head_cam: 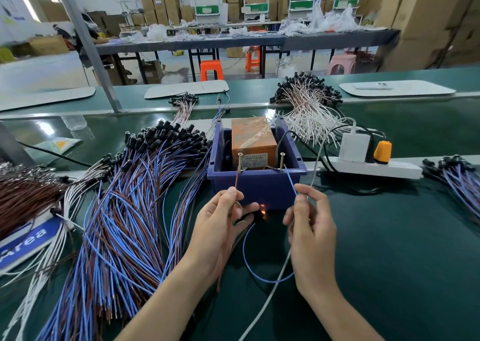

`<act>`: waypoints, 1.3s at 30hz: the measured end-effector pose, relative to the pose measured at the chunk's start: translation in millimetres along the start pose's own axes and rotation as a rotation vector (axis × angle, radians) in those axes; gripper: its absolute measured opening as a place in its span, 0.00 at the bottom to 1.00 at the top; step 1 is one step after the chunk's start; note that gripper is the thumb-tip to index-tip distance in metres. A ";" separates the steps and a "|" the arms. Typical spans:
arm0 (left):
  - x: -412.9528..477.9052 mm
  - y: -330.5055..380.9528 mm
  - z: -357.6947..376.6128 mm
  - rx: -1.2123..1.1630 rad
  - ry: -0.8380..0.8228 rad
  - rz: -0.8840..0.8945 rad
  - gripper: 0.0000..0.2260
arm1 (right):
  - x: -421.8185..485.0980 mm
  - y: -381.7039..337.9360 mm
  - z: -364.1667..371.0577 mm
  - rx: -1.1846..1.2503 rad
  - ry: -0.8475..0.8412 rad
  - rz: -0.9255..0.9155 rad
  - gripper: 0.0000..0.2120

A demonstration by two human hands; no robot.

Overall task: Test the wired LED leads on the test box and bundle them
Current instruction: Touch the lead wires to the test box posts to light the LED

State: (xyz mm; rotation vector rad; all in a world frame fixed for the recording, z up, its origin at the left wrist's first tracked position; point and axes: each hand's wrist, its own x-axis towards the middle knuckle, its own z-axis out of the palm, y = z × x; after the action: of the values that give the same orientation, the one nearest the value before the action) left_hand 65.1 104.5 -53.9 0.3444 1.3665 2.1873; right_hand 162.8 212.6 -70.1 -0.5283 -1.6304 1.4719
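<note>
A blue plastic test box (pixel 255 187) holds an orange unit (pixel 253 139) and has two upright screws on its front rim. My left hand (pixel 220 226) pinches a brown lead (pixel 237 182) whose tip touches the left screw (pixel 239 161). My right hand (pixel 310 226) pinches the blue lead (pixel 291 181) against the right screw (pixel 281 161). The LED (pixel 262 209) between my hands glows orange. The blue wire loops down below my hands.
A large pile of blue-and-brown LED leads (pixel 124 211) lies left of the box. White-and-brown leads (pixel 309 112) sit behind it, more blue ones (pixel 457 179) at the right edge. A white power strip (pixel 371 165) with plugs lies to the right. A white cable (pixel 267 296) crosses the green belt.
</note>
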 end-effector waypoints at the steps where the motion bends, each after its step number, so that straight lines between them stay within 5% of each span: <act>1: 0.0 0.1 0.0 -0.002 -0.010 0.005 0.11 | -0.3 0.0 -0.2 -0.002 0.000 0.001 0.11; 39: 4.4 -4.9 -6.7 0.014 -0.080 0.023 0.09 | -1.4 -1.4 1.5 -0.043 0.009 0.008 0.11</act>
State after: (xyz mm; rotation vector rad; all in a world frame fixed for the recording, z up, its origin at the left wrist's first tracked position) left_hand 59.7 103.7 -61.5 0.4500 1.3409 2.1600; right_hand 162.7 210.4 -69.1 -0.5655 -1.6583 1.4414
